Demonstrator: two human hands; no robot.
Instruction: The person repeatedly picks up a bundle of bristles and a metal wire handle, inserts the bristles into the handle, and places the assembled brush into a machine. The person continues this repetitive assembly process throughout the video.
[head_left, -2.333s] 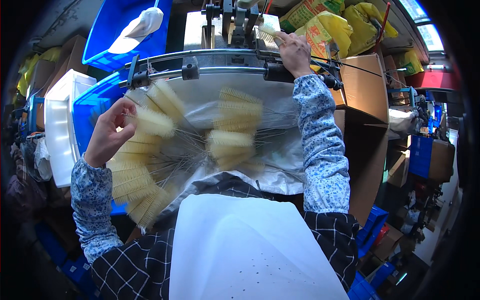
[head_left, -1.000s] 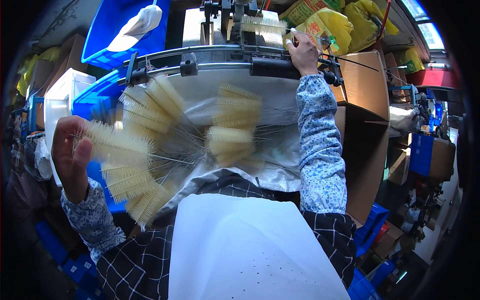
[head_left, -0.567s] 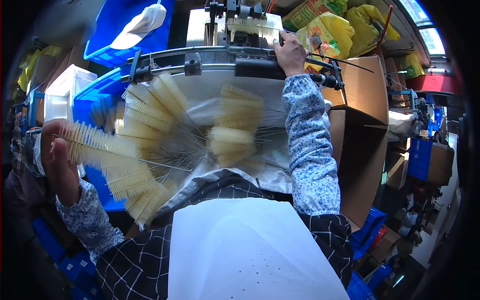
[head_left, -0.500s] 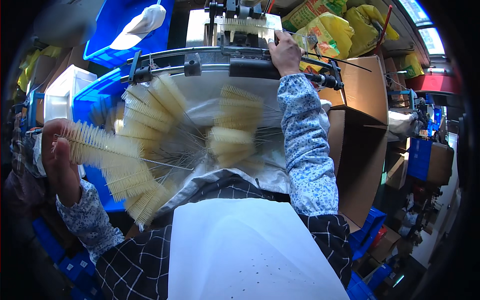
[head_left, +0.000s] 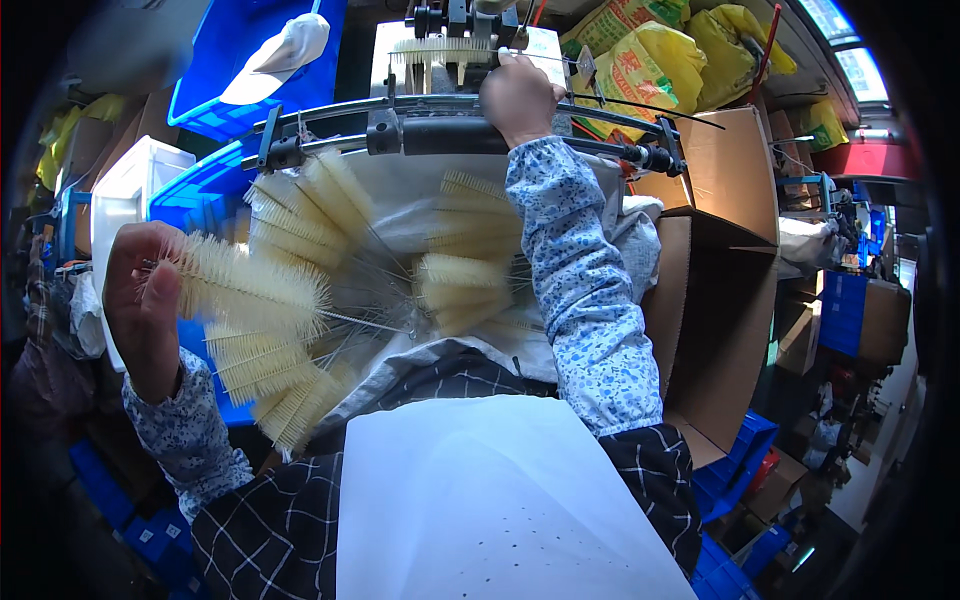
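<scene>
My left hand [head_left: 143, 300] is raised at the left and grips a cream bristle brush [head_left: 250, 290] on a twisted wire stem, held level with its stem pointing right. Below and right of it, several more cream brushes [head_left: 300, 225] fan out in a pile on a white sack [head_left: 420, 205]. My right hand [head_left: 520, 95] reaches far forward and rests on the black bar of a machine [head_left: 450, 135]. A brush [head_left: 440, 50] sits in the machine just left of that hand. Whether the right fingers pinch a wire is not clear.
Blue plastic crates [head_left: 240, 60] stand at the back left, one with a white cloth in it. A white box [head_left: 125, 195] is at the left. An open cardboard box [head_left: 725, 250] stands on the right, yellow sacks [head_left: 650, 65] behind it. A white apron [head_left: 490, 510] covers my lap.
My left hand took one brush from the pile and lifted it out to the left. My right hand slid left along the machine bar, toward the brush in the machine.
</scene>
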